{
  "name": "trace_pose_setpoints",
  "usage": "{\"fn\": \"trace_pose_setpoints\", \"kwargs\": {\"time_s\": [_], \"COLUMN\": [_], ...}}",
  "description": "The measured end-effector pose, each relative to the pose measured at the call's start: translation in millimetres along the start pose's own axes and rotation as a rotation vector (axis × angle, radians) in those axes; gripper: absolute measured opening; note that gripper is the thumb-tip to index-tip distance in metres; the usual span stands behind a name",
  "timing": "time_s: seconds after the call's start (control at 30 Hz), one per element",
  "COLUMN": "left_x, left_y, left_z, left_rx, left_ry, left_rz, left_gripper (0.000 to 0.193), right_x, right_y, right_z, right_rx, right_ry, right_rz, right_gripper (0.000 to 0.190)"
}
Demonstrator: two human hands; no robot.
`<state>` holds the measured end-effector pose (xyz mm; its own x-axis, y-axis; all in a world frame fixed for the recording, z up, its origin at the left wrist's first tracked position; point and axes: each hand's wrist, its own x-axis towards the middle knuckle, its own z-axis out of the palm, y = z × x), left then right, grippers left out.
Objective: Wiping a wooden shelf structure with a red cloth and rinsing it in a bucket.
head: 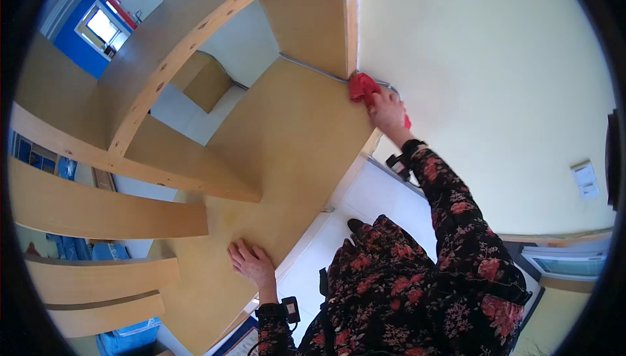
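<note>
A red cloth (363,87) is bunched under the fingers of my right hand (389,111). That hand presses it onto the far right corner of a wooden desktop (293,126), where the surface meets the wall and an upright wooden panel (313,18). Part of the cloth hangs out below my palm. My left hand (252,264) rests on the near part of the desktop, its fingers spread and nothing in it. Both wrists carry black straps with small devices.
Curved wooden shelves (112,214) rise on the left, with blue packages (127,336) among them. A grey cable (313,68) runs along the desktop's back edge. The pale wall (479,87) at right bears a switch plate (584,179). White floor tiles (381,185) lie below.
</note>
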<state>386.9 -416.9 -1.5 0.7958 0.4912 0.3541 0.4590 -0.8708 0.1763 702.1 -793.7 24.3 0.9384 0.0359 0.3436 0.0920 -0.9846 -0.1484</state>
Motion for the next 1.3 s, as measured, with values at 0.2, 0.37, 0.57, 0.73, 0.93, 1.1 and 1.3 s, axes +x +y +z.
{"fn": "trace_pose_setpoints", "kwargs": {"time_s": [0.2,0.37,0.57,0.73,0.93,1.1,1.3], "left_x": [3.4,7.3,6.6,3.7,0.3,4.8,4.8], "left_y": [-8.6,-8.7,-6.2,-6.0,-3.2,-3.9,-3.3], "left_z": [6.0,1.5,-7.7,-13.5,-12.9,-14.0,-17.2], "left_rx": [0.107,0.028,0.032,0.077,0.072,0.051,0.022], "left_ry": [0.022,-0.055,-0.059,-0.037,-0.032,-0.039,0.002], "left_rz": [0.014,0.019,-0.016,0.014,0.019,-0.013,-0.006], "left_gripper": [0.044,0.045,0.046,0.047,0.046,0.044,0.042], "right_x": [-81.7,-74.5,23.6,62.6,84.2,77.4,-2.8], "right_y": [-77.8,-24.3,20.5,13.6,-15.1,-8.1,-45.9], "right_z": [-5.6,7.0,-19.9,-19.8,21.2,2.4,-20.5], "right_rx": [0.281,0.405,0.03,0.132,-0.209,-0.176,-0.007], "right_ry": [-0.182,-0.113,-0.285,-0.054,-0.275,-0.345,-0.251], "right_rz": [-0.709,-0.808,-0.062,-0.079,0.007,-0.172,-0.497], "right_gripper": [0.038,0.046,0.022,0.027,0.039,0.034,0.029]}}
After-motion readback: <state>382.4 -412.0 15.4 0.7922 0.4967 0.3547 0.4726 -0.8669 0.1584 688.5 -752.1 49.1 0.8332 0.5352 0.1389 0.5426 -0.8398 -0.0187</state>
